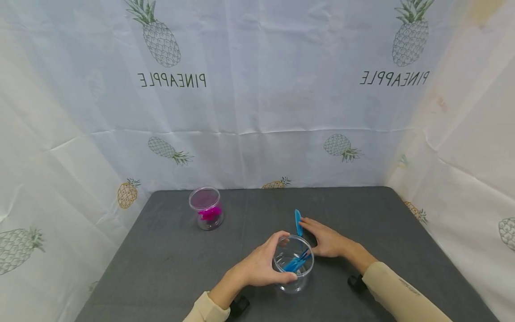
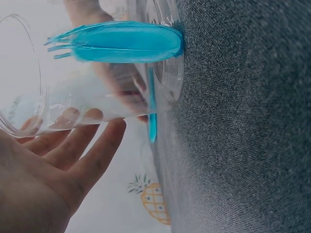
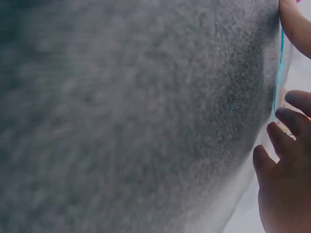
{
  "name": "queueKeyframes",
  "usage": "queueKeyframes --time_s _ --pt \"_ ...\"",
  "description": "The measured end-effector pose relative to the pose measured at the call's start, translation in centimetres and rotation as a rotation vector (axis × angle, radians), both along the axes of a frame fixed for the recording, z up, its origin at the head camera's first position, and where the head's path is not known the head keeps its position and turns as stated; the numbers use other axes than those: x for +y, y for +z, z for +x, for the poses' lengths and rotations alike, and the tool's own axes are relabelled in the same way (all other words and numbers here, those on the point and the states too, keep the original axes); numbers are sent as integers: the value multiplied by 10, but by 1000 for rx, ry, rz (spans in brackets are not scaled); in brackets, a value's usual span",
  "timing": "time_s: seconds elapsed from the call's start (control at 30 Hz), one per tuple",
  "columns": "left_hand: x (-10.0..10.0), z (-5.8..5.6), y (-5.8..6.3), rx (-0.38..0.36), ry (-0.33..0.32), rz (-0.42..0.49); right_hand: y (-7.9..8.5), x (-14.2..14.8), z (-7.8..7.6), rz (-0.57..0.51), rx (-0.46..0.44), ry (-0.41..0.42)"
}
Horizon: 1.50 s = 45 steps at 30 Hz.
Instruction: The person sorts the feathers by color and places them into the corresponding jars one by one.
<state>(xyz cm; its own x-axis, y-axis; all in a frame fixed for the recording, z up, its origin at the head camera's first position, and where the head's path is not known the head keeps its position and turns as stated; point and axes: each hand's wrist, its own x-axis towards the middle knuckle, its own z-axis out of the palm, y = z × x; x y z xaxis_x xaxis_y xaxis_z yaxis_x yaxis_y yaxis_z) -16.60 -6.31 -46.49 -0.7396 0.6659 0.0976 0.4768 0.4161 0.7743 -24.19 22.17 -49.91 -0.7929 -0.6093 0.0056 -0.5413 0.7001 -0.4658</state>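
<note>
My left hand (image 1: pixel 260 264) holds a clear plastic cup (image 1: pixel 293 288) near its rim, thumb in front and fingers round the far side. Inside the cup, several blue feathers (image 2: pixel 126 42) stand bunched with their quills upward. A single blue feather (image 1: pixel 298 222) lies flat on the dark table just beyond the cup. My right hand (image 1: pixel 327 238) reaches low over the table there, its fingertips at the feather's right edge. In the right wrist view, the thumb and fingers (image 3: pixel 265 160) are spread apart, with the feather seen edge-on as a thin blue line between.
A second clear cup (image 1: pixel 204 203) with something bright pink inside stands at the back left of the dark grey table (image 1: pixel 181 264). White cloth (image 1: pixel 257 103) printed with pineapples hangs behind the table and along both sides.
</note>
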Motion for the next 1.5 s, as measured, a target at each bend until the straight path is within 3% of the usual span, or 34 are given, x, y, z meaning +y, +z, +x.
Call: queueKeyframes --time_s 0.3,0.5,0.63,0.87,1.1,1.5 --pt "1 0 -1 13 7 -3 -4 0 -4 52 8 4" --pt "2 1 -2 17 7 -3 -4 -1 -1 33 10 -23" --pt "2 2 -2 15 5 -5 -4 -1 1 -28 -5 -47" --pt "2 2 -2 9 -1 -5 -2 0 3 -174 45 -43" --pt "2 1 -2 10 8 -5 6 1 4 -297 76 -100" --pt "2 1 -1 20 17 -4 18 -9 6 -508 252 -184"
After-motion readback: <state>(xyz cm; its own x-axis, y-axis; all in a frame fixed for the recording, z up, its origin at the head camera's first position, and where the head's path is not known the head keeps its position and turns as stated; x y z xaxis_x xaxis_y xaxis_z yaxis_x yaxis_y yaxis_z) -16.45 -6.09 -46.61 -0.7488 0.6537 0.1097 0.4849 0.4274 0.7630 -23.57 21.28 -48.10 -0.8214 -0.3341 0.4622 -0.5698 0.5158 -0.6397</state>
